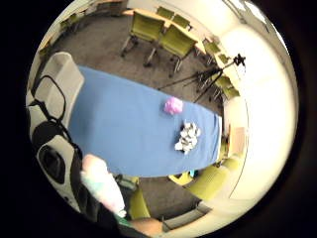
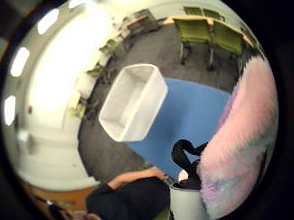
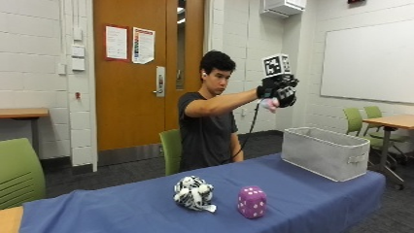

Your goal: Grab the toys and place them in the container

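While the blue tabletop (image 3: 129,206) fills the lower part of the outside view, the grey container (image 3: 325,151) stands on its right end, long side open upward so toys can be dropped in from above. In the thumb-side palm view the same container (image 2: 132,101) shows its hollow interior, which suggests the palm faces down toward it.

Behind the tabletop, in the middle of the outside view, a seated person stretches the arm out at shoulder height; the gloved right hand (image 3: 278,92) sits in the upper right of centre, raised above and a little short of the container. Its fingers are curled round a fluffy pastel toy (image 2: 243,141), pink and white with a bluish patch, which fills one side of the thumb-side view and shows again (image 1: 101,183) at the edge of the other palm view. It is carried high, probably to clear the container's rim.

Lower centre of the outside view, two toys wait on the tabletop: a black-and-white plush toy (image 3: 193,192) and, just beside it, a purple die (image 3: 251,202) with white dots.
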{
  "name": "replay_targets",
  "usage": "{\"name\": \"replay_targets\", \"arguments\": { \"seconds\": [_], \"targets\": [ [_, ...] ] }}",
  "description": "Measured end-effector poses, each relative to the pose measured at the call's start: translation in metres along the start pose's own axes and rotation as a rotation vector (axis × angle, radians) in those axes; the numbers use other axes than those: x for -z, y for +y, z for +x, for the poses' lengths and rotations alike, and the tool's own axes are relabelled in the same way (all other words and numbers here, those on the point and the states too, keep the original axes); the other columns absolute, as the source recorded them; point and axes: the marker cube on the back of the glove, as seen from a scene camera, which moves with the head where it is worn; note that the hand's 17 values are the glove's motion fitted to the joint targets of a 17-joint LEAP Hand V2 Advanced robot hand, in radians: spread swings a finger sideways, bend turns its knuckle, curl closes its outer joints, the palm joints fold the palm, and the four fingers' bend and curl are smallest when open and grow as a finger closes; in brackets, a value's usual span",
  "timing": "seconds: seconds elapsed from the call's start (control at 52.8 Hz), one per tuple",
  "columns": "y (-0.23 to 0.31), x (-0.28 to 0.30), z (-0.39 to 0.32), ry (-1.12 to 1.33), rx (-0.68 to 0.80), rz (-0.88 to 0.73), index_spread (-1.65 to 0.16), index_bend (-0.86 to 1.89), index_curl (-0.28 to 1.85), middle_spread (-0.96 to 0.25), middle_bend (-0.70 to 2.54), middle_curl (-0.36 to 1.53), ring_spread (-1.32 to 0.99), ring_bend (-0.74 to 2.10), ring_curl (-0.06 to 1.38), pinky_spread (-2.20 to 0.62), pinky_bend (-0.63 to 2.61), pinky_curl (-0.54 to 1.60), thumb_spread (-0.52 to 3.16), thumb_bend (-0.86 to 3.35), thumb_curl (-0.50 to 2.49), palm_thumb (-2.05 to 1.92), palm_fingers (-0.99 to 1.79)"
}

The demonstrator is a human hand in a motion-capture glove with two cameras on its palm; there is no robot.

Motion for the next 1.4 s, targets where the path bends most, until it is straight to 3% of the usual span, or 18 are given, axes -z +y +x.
{"name": "replay_targets", "arguments": {
  "seconds": [0.057, 0.265, 0.36, 0.398, 0.473, 0.53, 0.625, 0.663, 0.7, 0.719, 0.757, 0.833, 0.909, 1.022, 1.098, 1.193, 1.287, 1.401],
  "targets": [
    [-0.029, 0.007, -0.027, 0.028, -0.028, 0.01, -0.22, 0.7, 0.67, -0.22, 1.04, 0.67, -0.37, 1.23, 0.56, -0.46, 0.89, 0.49, 0.68, 0.14, 0.9, 0.56, 1.23],
    [-0.118, -0.001, -0.154, -0.115, 0.164, -0.005, -0.21, 0.71, 0.7, -0.21, 1.06, 0.67, -0.36, 1.25, 0.55, -0.46, 0.9, 0.49, 0.64, 0.15, 0.99, 0.54, 1.22],
    [-0.154, -0.028, -0.193, 0.008, -0.007, -0.022, -0.2, 0.71, 0.71, -0.21, 1.07, 0.66, -0.36, 1.25, 0.55, -0.46, 0.91, 0.5, 0.63, 0.16, 1.04, 0.53, 1.22],
    [-0.162, -0.036, -0.208, -0.025, -0.003, -0.03, -0.2, 0.71, 0.71, -0.21, 1.07, 0.66, -0.36, 1.25, 0.55, -0.46, 0.91, 0.49, 0.63, 0.16, 1.05, 0.53, 1.22],
    [-0.169, -0.046, -0.194, -0.192, 0.093, -0.043, -0.19, 0.71, 0.72, -0.21, 1.08, 0.66, -0.36, 1.25, 0.55, -0.46, 0.9, 0.49, 0.63, 0.16, 1.08, 0.52, 1.21],
    [-0.169, -0.055, -0.179, -0.163, 0.149, -0.056, -0.19, 0.71, 0.73, -0.2, 1.07, 0.66, -0.36, 1.25, 0.54, -0.46, 0.9, 0.49, 0.63, 0.17, 1.11, 0.52, 1.21],
    [-0.168, -0.072, -0.157, -0.088, 0.084, -0.162, -0.2, 0.7, 0.74, -0.2, 1.08, 0.65, -0.36, 1.24, 0.53, -0.46, 0.89, 0.49, 0.64, 0.16, 1.14, 0.49, 1.18],
    [-0.164, -0.077, -0.162, -0.061, 0.077, -0.224, -0.23, 0.49, 0.7, -0.22, 0.99, 0.62, -0.37, 1.23, 0.53, -0.47, 0.95, 0.49, 0.71, 0.08, 1.11, 0.38, 0.9],
    [-0.161, -0.081, -0.165, -0.033, 0.101, -0.259, -0.24, 0.29, 0.72, -0.18, 0.74, 0.58, -0.33, 1.18, 0.55, -0.39, 1.11, 0.58, 0.86, -0.12, 0.95, 0.05, 0.15],
    [-0.16, -0.082, -0.165, -0.03, 0.096, -0.263, -0.23, 0.25, 0.74, -0.16, 0.7, 0.58, -0.31, 1.16, 0.57, -0.36, 1.17, 0.62, 0.88, -0.12, 0.91, 0.01, 0.01],
    [-0.161, -0.08, -0.175, -0.056, 0.056, -0.253, -0.24, 0.12, 0.67, -0.12, 0.6, 0.53, -0.26, 1.03, 0.52, -0.3, 1.2, 0.59, 0.89, -0.15, 0.85, -0.1, -0.22],
    [-0.16, -0.073, -0.233, -0.039, -0.026, -0.221, -0.26, 0.06, 0.48, -0.08, 0.5, 0.46, -0.22, 0.85, 0.4, -0.22, 1.14, 0.51, 0.92, -0.14, 0.73, -0.16, -0.22],
    [-0.151, -0.07, -0.206, 0.127, 0.027, -0.186, -0.26, 0.1, 0.44, -0.07, 0.44, 0.44, -0.19, 0.77, 0.34, -0.17, 1.07, 0.47, 0.93, -0.14, 0.64, -0.17, -0.18],
    [-0.137, -0.052, -0.183, 0.004, 0.027, -0.139, -0.26, 0.15, 0.42, -0.05, 0.4, 0.42, -0.2, 0.69, 0.31, -0.14, 0.98, 0.43, 0.94, -0.13, 0.52, -0.17, -0.11],
    [-0.12, -0.036, -0.153, -0.1, 0.103, -0.103, -0.27, 0.16, 0.41, -0.05, 0.38, 0.41, -0.21, 0.66, 0.3, -0.13, 0.94, 0.4, 0.94, -0.12, 0.46, -0.16, -0.08],
    [-0.108, -0.033, -0.081, 0.103, -0.04, -0.083, -0.27, 0.17, 0.41, -0.06, 0.37, 0.41, -0.23, 0.64, 0.29, -0.11, 0.9, 0.38, 0.95, -0.12, 0.4, -0.16, -0.04],
    [-0.074, -0.01, -0.02, 0.0, 0.036, -0.074, -0.28, 0.17, 0.41, -0.07, 0.37, 0.41, -0.24, 0.61, 0.28, -0.11, 0.87, 0.37, 0.96, -0.12, 0.34, -0.16, -0.01],
    [-0.046, -0.006, 0.081, 0.169, -0.271, -0.074, -0.3, 0.19, 0.41, -0.08, 0.37, 0.41, -0.26, 0.59, 0.27, -0.1, 0.84, 0.35, 0.97, -0.11, 0.3, -0.15, 0.01]
  ]
}}
